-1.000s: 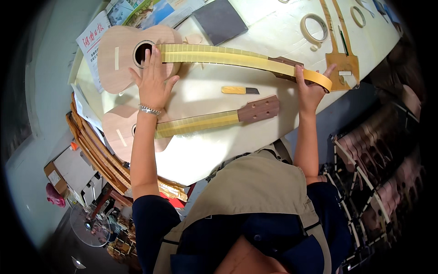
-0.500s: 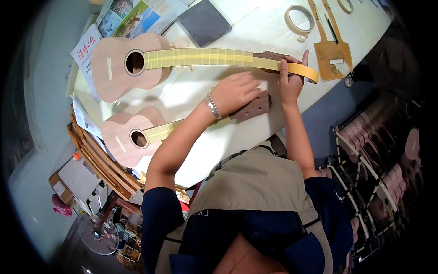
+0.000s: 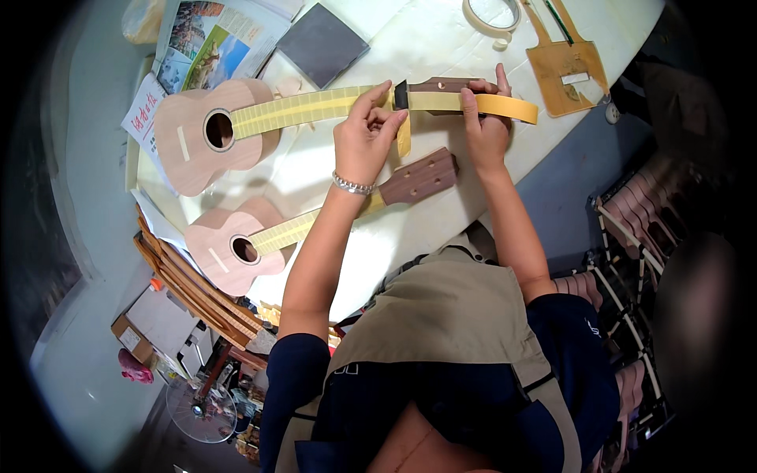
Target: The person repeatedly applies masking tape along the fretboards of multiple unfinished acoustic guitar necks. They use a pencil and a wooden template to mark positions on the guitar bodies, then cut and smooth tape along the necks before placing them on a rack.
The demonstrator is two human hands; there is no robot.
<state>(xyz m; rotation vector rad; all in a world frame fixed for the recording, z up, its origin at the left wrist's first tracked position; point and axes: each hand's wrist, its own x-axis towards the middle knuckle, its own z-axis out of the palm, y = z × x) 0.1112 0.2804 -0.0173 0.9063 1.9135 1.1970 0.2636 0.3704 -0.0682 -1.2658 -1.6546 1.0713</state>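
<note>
At the far edge of the white worktable, the upper ukulele lies on its back with its neck running to the right, its fretboard covered by a yellowish strip of masking tape. The left hand pinches a small dark blade-like tool between thumb and fingertips right where the neck meets the headstock, and a loose tail of tape hangs down just beside that hand. The right hand rests over the headstock, fingers closed around the taut run of tape that stretches out past it to the right.

Nearer the person, a second ukulele lies well apart from the first, its own fretboard taped and its headstock passing under the left wrist, which wears a bracelet. Beyond the instruments are a dark grey square pad, newspapers, a roll of tape and a flat wooden template.

The risk, as I judge it, sits at the blade: if the right hand slackens, the tape could tear raggedly or lift off the fretboard; if the tool slips, it could score the bare wood or nick the fingers close beside it.
</note>
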